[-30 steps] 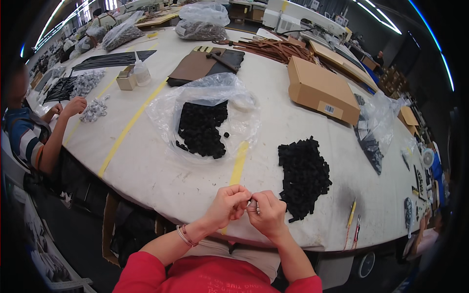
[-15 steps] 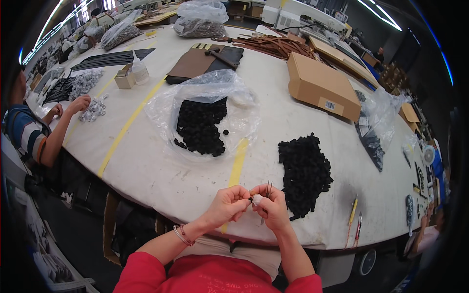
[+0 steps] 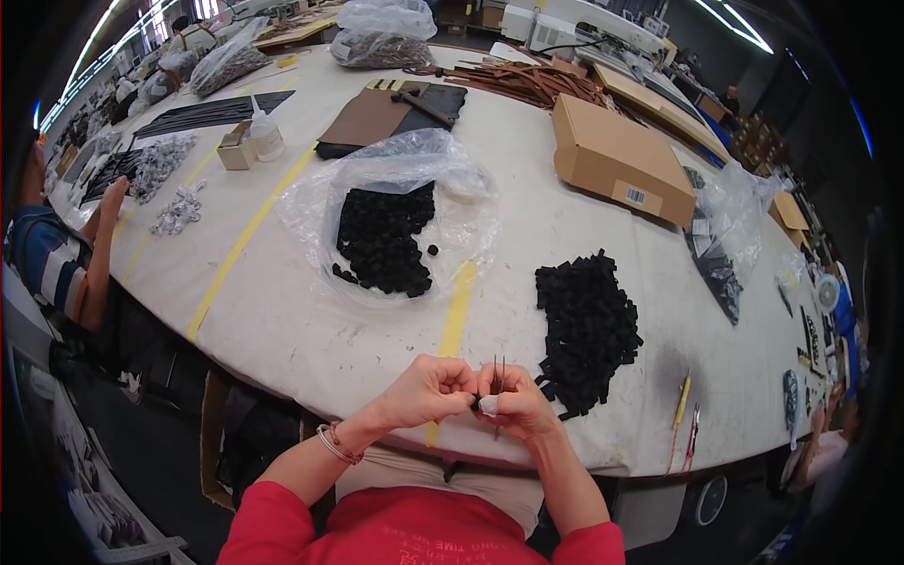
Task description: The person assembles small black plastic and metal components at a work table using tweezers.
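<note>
In the head view, pinching a small black piece [image 3: 475, 402] at lower centre with the left hand [image 3: 426, 392] in a narrow grip, holding a tweezer-like tool [image 3: 496, 372] within the closed right hand [image 3: 520, 405]; seemingly working that piece, likely calling next for a steady pinch. Showing a barcode label [image 3: 637, 196] on the cardboard box [image 3: 617, 141], upper right, and lettering [image 3: 441, 548] across the red shirt [image 3: 377, 523], bottom centre.

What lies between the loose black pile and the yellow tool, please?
Between the black pile and yellow tool, the head view shows pale tabletop with a dark smudge.
</note>
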